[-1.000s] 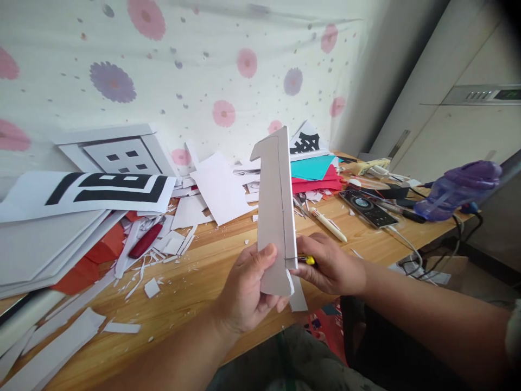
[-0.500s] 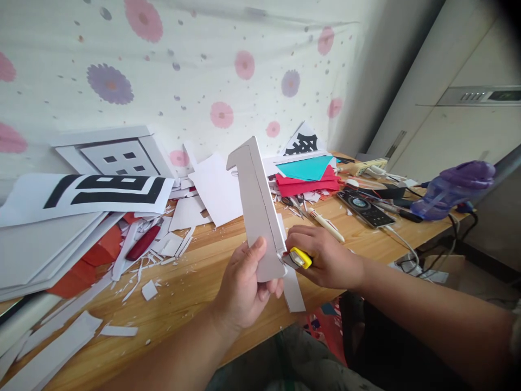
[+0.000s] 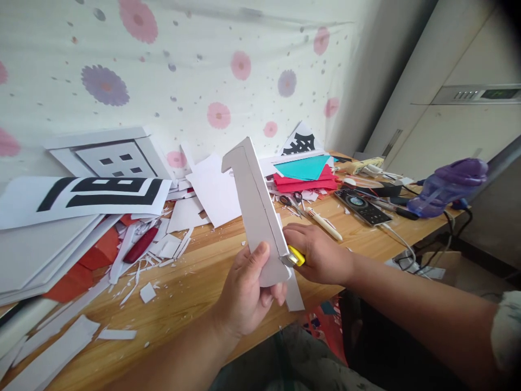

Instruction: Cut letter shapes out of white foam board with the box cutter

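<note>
A left hand (image 3: 244,288) grips a foam board piece (image 3: 256,212), thumb on its face, while the right hand (image 3: 317,252) closes around a yellow utility knife (image 3: 297,255) at its edge.

The left hand (image 3: 248,282) was closed, thumb up along its near side, fingers curled beneath. The right hand (image 3: 317,252) was curled shut just beside it, palm inward. Both bare forearms slanted inward, the left rising, the right nearly level.

Yellow cutter (image 3: 298,256) partly hidden.
</note>
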The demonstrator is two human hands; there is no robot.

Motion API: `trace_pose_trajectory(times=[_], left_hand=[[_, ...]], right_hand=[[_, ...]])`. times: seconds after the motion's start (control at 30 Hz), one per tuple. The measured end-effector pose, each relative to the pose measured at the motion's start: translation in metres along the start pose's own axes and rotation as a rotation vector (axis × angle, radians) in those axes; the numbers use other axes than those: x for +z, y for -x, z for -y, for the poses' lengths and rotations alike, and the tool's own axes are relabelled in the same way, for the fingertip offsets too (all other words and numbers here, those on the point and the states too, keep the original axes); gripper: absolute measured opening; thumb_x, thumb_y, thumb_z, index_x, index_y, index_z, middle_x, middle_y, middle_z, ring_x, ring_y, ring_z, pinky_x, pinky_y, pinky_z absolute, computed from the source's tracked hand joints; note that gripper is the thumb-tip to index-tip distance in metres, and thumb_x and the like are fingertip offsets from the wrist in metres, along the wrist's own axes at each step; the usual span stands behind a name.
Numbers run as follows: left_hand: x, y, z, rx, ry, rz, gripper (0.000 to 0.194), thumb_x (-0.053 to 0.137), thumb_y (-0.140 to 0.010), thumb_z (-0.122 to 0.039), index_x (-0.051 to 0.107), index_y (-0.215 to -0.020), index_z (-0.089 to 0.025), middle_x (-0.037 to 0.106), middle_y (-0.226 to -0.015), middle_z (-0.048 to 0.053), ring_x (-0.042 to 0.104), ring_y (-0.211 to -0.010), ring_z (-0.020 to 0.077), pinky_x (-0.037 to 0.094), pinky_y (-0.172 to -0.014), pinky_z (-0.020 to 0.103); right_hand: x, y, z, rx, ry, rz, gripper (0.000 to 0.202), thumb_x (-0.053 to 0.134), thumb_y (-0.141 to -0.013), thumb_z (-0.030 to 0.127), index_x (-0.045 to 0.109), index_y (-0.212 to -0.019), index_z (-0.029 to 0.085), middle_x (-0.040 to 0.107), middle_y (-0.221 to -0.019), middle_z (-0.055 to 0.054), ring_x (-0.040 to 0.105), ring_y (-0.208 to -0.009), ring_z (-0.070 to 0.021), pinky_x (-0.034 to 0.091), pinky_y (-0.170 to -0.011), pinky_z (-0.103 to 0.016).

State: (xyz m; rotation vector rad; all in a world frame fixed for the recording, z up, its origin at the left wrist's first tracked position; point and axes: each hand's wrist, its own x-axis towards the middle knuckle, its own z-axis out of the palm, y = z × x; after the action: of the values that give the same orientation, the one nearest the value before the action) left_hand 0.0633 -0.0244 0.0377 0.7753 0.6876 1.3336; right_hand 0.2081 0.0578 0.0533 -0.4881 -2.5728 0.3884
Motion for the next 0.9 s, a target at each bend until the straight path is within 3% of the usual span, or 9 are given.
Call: trace_pose_trajectory(times=[0.37,0.9], left_hand=[[0.0023,0.0014,0.0027,0.017,-0.007,0.009,0.033,0.047,-0.087,-0.043,0.056,-0.072,-0.016,0.042,-0.034,-0.006,0.031,-0.029,0.0055,0.022,-0.035,0.018],[0.0036,0.0031,0.0008,-0.031,0.014,0.054,0.038,0.043,-0.089,-0.040,0.052,-0.061,-0.016,0.039,-0.033,-0.005,0.027,-0.028,0.0048,0.022,-0.034,0.018]], right_hand=[[0.0015,0.0024,-0.0037,-0.086,-0.014,0.049,0.006,0.049,-0.073,0.014,0.047,-0.075,0.019,0.056,-0.074,-0.005,0.051,-0.070,-0.0154,0.039,-0.062,-0.025],[0.0101,0.0005,-0.0069,-0.083,0.059,-0.128,0.010,0.048,-0.070,0.013,0.044,-0.076,0.020,0.056,-0.072,-0.005,0.051,-0.068,-0.0165,0.038,-0.060,-0.026]])
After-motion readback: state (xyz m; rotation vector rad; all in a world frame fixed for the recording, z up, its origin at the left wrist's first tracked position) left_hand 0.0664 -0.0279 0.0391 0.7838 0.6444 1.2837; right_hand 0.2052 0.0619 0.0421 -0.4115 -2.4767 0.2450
